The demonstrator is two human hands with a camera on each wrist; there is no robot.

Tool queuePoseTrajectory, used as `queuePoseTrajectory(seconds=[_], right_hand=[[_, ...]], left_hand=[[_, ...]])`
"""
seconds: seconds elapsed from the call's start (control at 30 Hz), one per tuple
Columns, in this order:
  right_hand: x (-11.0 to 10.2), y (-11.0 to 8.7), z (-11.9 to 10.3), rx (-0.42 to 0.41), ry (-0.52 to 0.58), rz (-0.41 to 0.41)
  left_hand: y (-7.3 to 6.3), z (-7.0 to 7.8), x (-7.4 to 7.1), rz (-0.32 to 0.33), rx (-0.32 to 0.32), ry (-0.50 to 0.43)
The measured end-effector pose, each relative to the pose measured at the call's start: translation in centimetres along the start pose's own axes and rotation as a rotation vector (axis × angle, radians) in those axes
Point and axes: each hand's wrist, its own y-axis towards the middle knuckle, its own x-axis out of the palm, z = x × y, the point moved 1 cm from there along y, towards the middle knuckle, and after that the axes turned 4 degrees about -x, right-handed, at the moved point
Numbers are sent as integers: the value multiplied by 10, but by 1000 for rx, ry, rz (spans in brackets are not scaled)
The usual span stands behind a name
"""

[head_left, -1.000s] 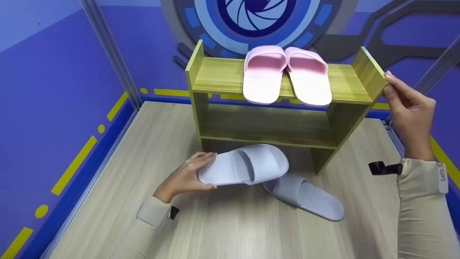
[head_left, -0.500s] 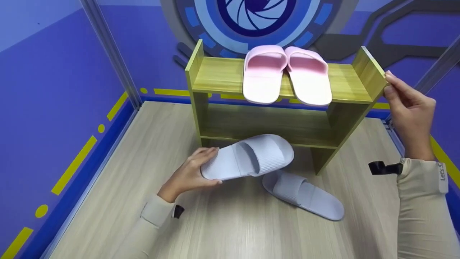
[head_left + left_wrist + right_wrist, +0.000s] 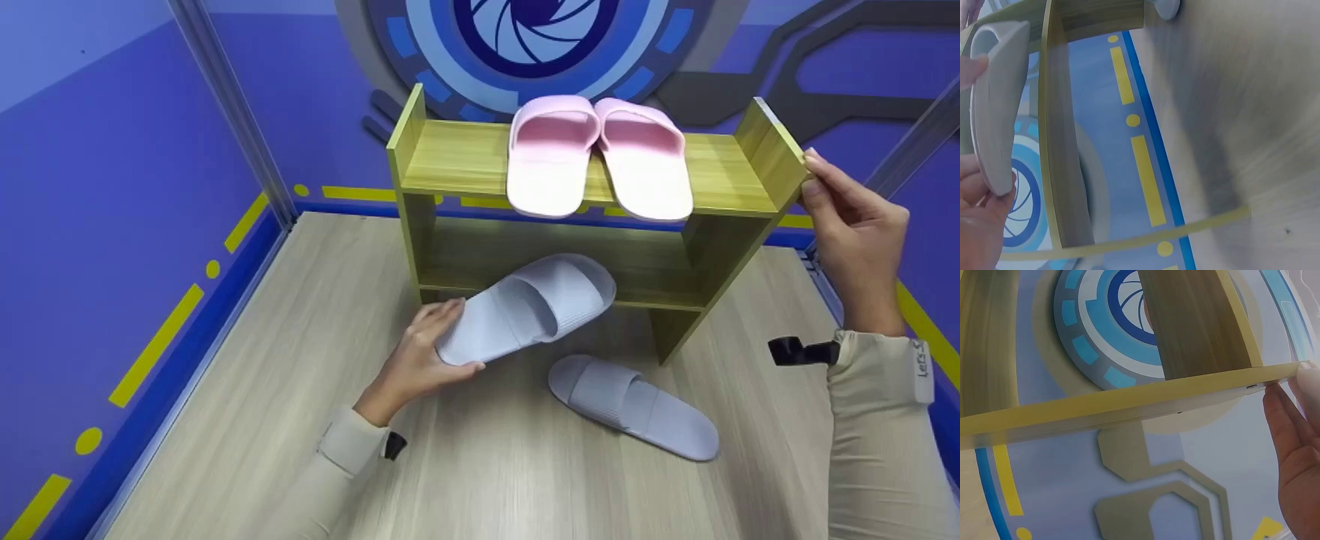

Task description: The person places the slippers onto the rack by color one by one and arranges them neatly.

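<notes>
My left hand grips a light grey slide slipper by its heel end, thumb on the near edge and fingers on the far one. Its toe end points up to the right and overlaps the rack's middle shelf in the head view. The left wrist view shows the slipper from the side, in front of the rack. My right hand pinches the upper front edge of the right side panel of a wooden shoe rack. The matching grey slipper lies on the floor before the rack.
Two pink slippers stand side by side on the top shelf, their heels over its front edge. The middle shelf is behind the raised grey slipper. Blue patterned walls enclose the wood-look floor.
My left hand has lifted the grey slipper up and slightly right, turning its toe upward, from beside the other grey slipper to before the middle shelf. My right hand has stayed on the rack.
</notes>
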Motion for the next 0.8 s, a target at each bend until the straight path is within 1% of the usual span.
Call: queuePoseTrajectory(seconds=[0.1,0.23,0.43,0.53,0.67,0.77,0.8], right_hand=[[1,0,-1,-6,11,6],[1,0,-1,-6,-23,4],[0,0,0,9,-92,-6],[0,-1,0,22,-131,-10],[0,-1,-1,16,-111,-3],[2,0,-3,10,-20,11],[2,0,-4,8,-7,12]], left_hand=[[2,1,5,41,-29,-4],[4,2,10,86,-60,-2],[11,4,17,159,-51,33],[15,5,21,184,-60,43],[21,8,24,204,-82,52],[27,10,27,213,-97,74],[29,10,28,213,-101,79]])
